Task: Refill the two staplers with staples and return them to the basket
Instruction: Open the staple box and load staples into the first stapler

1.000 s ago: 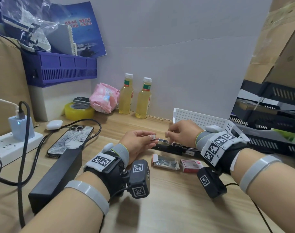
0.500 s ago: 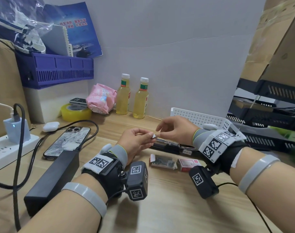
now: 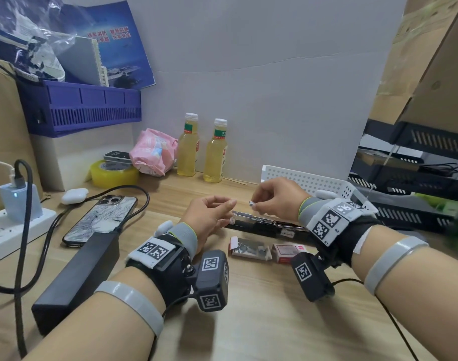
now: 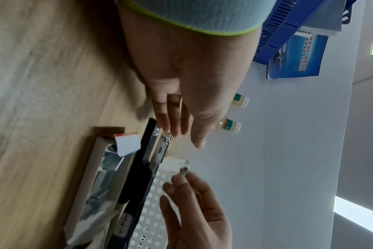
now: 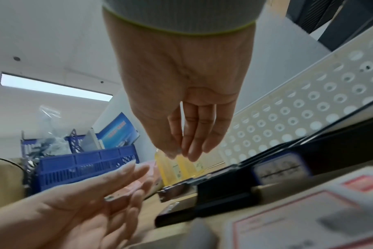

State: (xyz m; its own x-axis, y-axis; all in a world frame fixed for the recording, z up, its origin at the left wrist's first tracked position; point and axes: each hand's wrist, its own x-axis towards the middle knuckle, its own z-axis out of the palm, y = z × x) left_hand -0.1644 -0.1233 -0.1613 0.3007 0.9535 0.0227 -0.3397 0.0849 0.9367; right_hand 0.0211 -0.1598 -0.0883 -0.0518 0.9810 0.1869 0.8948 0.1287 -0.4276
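Observation:
A black stapler (image 3: 259, 222) lies swung open on the wooden desk, its metal rail bare; only this one stapler shows. My right hand (image 3: 256, 204) hovers just above it and pinches a short strip of staples (image 3: 251, 203) between thumb and fingertips; the left wrist view shows the strip of staples (image 4: 184, 170) too. My left hand (image 3: 226, 208) holds nothing, its fingers relaxed near the rail's front end (image 4: 166, 134). An open staple box (image 3: 248, 250) and a red staple box (image 3: 287, 252) lie in front of the stapler. The white perforated basket (image 3: 308, 179) stands right behind.
A phone (image 3: 100, 220), a long black box (image 3: 76, 277), and a power strip (image 3: 19, 225) with cables fill the left side. Two yellow bottles (image 3: 214, 152), a tape roll (image 3: 113, 174) and a pink pack (image 3: 154, 152) line the back wall. Black trays (image 3: 418, 194) stand on the right.
Both hands rose from the stapler pinching the staple strip together. Now my left hand has let go and drawn back slightly, and my right hand alone holds the strip.

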